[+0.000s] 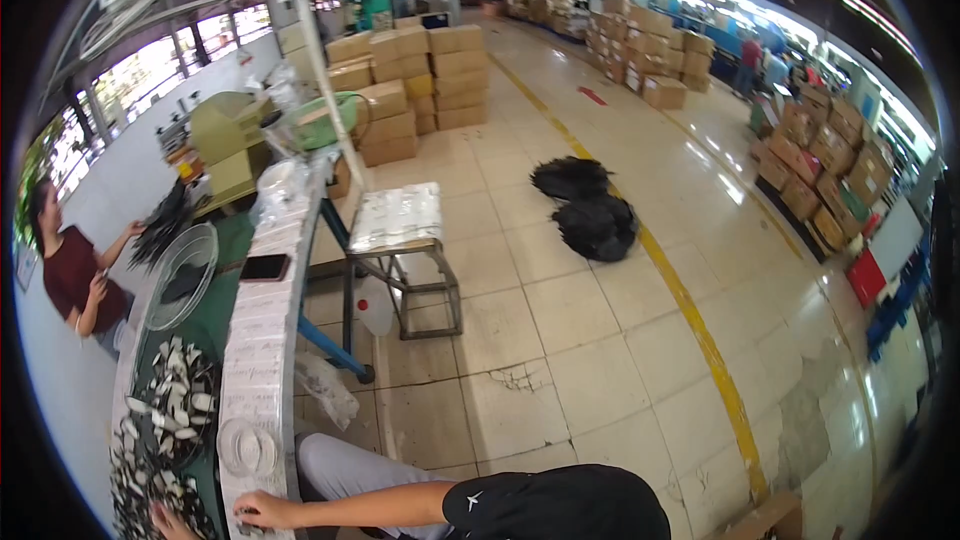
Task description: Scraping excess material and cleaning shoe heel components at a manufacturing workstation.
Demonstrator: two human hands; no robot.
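Note:
My right hand (258, 511) lies at the bottom edge on a long row of white stacked pieces (262, 340) that runs along the near side of a green table (215, 310). Its fingers are curled, and whether they grip anything is unclear. Only the fingertips of my left hand (166, 523) show, at the lower left among a heap of small black and white parts (165, 410). A round clear roll (246, 446) sits on the row just beyond my right hand. My black sleeve (560, 505) and grey trouser leg (345, 470) fill the bottom.
A black phone (265, 267) and a clear round cover (180, 275) lie farther up the table. A person in a dark red top (72, 280) sits opposite. A metal stool with a white wrapped stack (398, 218), black bags (590, 210), cardboard boxes (420, 80) and a yellow floor line (690, 310) lie to the right.

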